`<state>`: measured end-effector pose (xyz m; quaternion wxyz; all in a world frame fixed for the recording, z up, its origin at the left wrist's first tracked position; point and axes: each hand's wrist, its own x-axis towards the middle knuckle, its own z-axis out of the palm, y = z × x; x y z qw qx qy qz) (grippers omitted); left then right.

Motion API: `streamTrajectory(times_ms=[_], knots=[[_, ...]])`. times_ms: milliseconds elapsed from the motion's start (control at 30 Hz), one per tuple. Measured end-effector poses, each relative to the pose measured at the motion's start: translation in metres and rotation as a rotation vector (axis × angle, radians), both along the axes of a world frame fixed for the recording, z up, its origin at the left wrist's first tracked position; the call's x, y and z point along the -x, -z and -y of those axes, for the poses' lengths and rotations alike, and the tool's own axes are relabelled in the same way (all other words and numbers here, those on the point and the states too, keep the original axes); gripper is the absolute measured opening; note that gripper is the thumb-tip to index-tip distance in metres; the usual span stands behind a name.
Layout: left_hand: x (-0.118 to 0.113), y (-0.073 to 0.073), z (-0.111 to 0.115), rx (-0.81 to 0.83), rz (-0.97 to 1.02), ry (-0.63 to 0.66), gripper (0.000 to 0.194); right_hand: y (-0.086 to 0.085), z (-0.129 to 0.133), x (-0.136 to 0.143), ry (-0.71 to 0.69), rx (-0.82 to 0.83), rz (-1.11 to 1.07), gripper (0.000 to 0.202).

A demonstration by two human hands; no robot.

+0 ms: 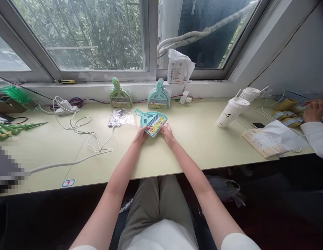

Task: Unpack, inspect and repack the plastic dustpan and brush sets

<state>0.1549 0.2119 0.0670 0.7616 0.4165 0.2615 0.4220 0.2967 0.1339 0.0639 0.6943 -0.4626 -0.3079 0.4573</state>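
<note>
A small teal dustpan-and-brush set (151,122) with a colourful paper label lies flat on the pale green table (197,139), handle pointing far left. My left hand (141,133) grips its near left edge. My right hand (167,133) grips its near right edge at the label. Just left of it lie clear plastic bags (122,117). Two more sets lean upright against the wall behind: a green one (120,95) and a stack of teal ones (158,95) in clear wrap.
White cables and a power strip (65,107) run over the table's left side. Two white lidded cups (232,111) stand at the right, with a paper bag (270,140) and another person's hand (314,110). A white parcel (179,66) sits on the windowsill.
</note>
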Motion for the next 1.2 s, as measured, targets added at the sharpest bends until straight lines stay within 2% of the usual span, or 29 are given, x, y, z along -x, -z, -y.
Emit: streamTrajectory(times_ms=[67,167,233,300,367,500,533,567,600,667,767,900,1000,1100,1200], knots=[[0.002,-0.001,0.000,0.002,-0.006,0.049,0.055,0.000,0.001,0.001,-0.089,-0.031,-0.048,0.058],[0.004,-0.003,0.002,-0.026,-0.040,0.123,0.060,-0.001,0.000,-0.002,-0.051,0.004,-0.068,0.037],[0.004,-0.004,0.003,-0.078,-0.089,0.129,0.060,-0.002,-0.001,-0.005,-0.040,0.016,-0.081,0.030],[0.005,-0.007,0.004,-0.144,-0.178,0.081,0.051,-0.004,0.000,-0.008,-0.048,0.003,-0.087,0.029],[0.008,-0.011,0.002,-0.253,-0.324,-0.066,0.043,-0.006,0.001,-0.010,-0.051,-0.011,-0.095,0.029],[0.026,-0.015,-0.012,-0.641,-0.834,-0.627,0.042,-0.007,0.006,-0.012,-0.042,-0.014,-0.082,0.031],[0.032,-0.013,-0.017,-0.726,-0.968,-0.729,0.042,-0.006,0.007,-0.013,-0.041,-0.012,-0.075,0.032],[0.038,-0.011,-0.021,-0.790,-1.082,-0.774,0.043,-0.006,0.007,-0.013,-0.041,-0.012,-0.072,0.033],[0.043,-0.008,-0.025,-0.834,-1.175,-0.761,0.043,-0.005,0.007,-0.014,-0.038,-0.013,-0.072,0.033],[0.046,-0.002,-0.028,-0.900,-1.292,-0.610,0.038,-0.004,0.005,-0.016,-0.025,-0.018,-0.080,0.034],[0.040,0.003,-0.023,-1.013,-1.321,-0.391,0.030,-0.004,0.003,-0.021,0.001,-0.028,-0.094,0.036],[0.025,-0.001,-0.010,-1.047,-1.281,-0.395,0.049,-0.003,0.003,-0.029,0.057,-0.021,-0.102,0.039],[0.023,-0.005,-0.009,-0.955,-1.195,-0.403,0.057,-0.004,0.006,-0.033,0.098,-0.022,-0.105,0.039],[0.025,-0.005,-0.012,-0.767,-1.170,-0.420,0.051,-0.007,0.008,-0.034,0.091,-0.036,-0.104,0.038],[0.027,-0.001,-0.013,-0.786,-1.197,-0.465,0.040,-0.011,0.010,-0.034,0.056,-0.041,-0.099,0.036]])
